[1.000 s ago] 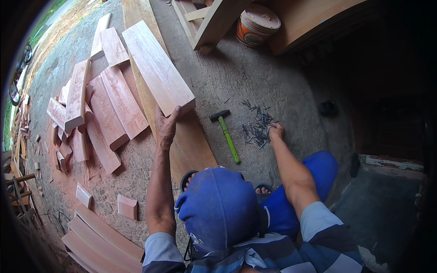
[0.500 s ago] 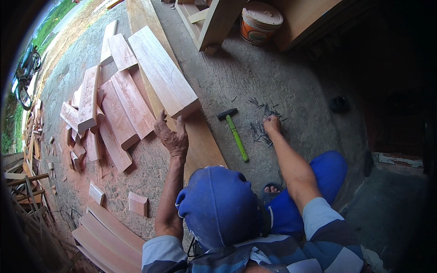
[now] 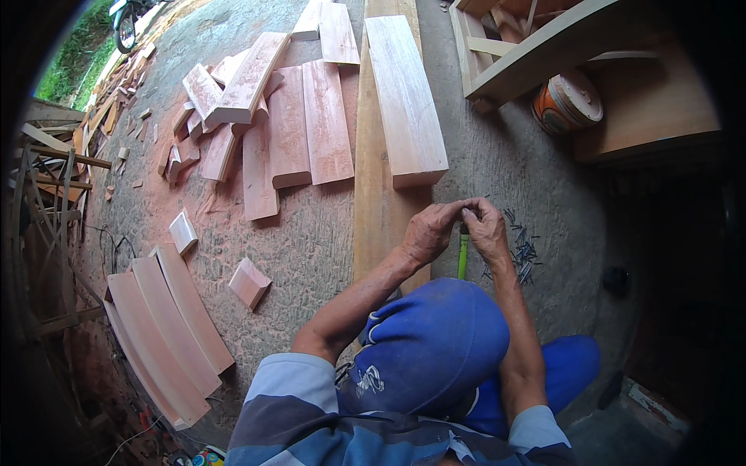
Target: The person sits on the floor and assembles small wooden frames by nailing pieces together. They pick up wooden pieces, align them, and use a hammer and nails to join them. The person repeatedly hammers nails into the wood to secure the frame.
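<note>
My left hand [image 3: 430, 230] and my right hand [image 3: 486, 228] meet at the fingertips in front of the wood block's near end. The fingers of both are closed in a pinch. Whatever they hold, if anything, is too small or hidden to make out. Below them shows the green handle of a hammer [image 3: 463, 258]; its head is covered by my hands. Loose dark nails [image 3: 525, 252] lie scattered on the concrete just right of my right hand. The thick pale wood block [image 3: 406, 105] rests on a long plank [image 3: 373, 225].
Cut boards [image 3: 289, 124] are heaped left of the plank. Curved wood pieces [image 3: 167, 334] lie at the lower left, near two small offcuts [image 3: 250, 283]. A wooden frame [image 3: 536, 58] and an orange bucket [image 3: 569, 102] stand at the far right.
My right hand has come up from the nails to meet my left hand, which has left the block's end. The view has shifted, so the scene sits farther right.
</note>
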A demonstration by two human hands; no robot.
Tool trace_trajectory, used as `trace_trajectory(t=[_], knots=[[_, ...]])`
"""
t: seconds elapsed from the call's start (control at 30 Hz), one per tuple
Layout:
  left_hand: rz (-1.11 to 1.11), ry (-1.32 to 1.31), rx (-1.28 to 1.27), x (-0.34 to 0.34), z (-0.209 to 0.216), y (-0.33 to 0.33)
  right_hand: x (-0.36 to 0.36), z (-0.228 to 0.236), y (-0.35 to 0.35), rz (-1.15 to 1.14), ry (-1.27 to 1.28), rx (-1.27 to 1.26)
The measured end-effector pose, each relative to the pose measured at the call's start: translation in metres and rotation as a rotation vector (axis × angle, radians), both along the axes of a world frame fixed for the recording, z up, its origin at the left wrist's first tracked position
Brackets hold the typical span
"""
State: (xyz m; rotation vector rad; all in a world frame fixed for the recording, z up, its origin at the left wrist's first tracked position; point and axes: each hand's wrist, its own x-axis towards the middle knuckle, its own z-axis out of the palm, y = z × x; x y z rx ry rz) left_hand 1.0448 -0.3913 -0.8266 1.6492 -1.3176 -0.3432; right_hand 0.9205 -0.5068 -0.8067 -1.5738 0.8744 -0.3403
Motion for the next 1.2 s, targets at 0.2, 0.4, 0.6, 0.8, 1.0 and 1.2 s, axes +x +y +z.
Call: trace_trajectory(t=[0.2,0.4,0.6,0.8,1.0,1.2], knots=[[0.133,-0.047,0.114,0.047,0.02,0.017,0.016,0.002,0.008,-0.085,-0.086,0.126],[0.193,0.738,-0.248,0.123,0.02,0.004,-0.062,-0.107,0.024,0.055,0.652,-0.592],[0.191,0.278,0.003,0.135,-0.002,-0.002,-0.077,-0.126,0.03,-0.076,0.6,-0.23],[0.229,0.14,0.029,0.13,0.006,0.004,-0.018,-0.046,0.025,-0.326,0.303,0.095],[0.243,0.117,0.009,0.127,0.004,-0.002,0.022,0.067,0.014,-0.25,-0.002,-0.085],[0.229,-0.004,-0.017,0.129,-0.001,-0.003,0.022,0.091,0.019,0.197,0.084,-0.692]])
